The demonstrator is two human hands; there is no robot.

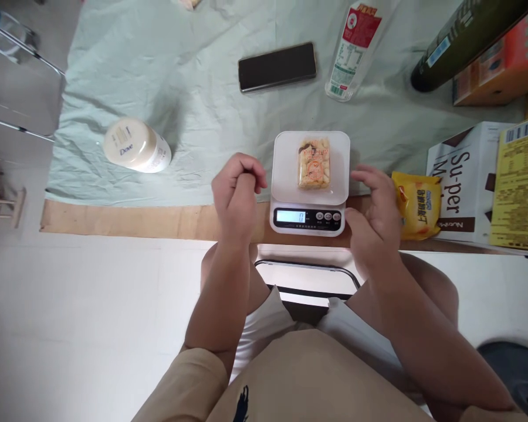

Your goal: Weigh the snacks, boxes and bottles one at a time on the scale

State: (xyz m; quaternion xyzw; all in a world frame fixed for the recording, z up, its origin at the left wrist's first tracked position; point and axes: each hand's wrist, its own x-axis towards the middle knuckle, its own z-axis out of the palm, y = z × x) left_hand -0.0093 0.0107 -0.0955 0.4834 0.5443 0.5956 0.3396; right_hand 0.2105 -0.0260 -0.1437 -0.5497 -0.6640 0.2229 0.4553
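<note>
Head view, looking down over knees at a table edge. Kitchen scale [310,181] at the near edge of a pale green cloth [193,105], display reading zero. On its white tray, in the middle, a small wrapped snack bar [314,163] lying flat. Left hand [236,190] just left of the scale, fingers curled into a loose fist, holding nothing visible. Right hand [375,220] at the scale's right near corner, fingers loosely bent, empty, thumb close to the buttons — touching or just apart, cannot tell.

Risks, as a judgement: scale sitting close to the table edge, so a nudge from either hand could shift it or spoil the reading; a stray press on the buttons could reset the display.

Containers: yellow snack packet [417,205] just right of the right hand, sealed; white jar [136,146] on its side, far left, lid on, contents hidden; plastic bottle [354,50] far right of a dark phone [277,66], looking near empty — not certain; printed boxes [488,176] at the right, closed.
</note>
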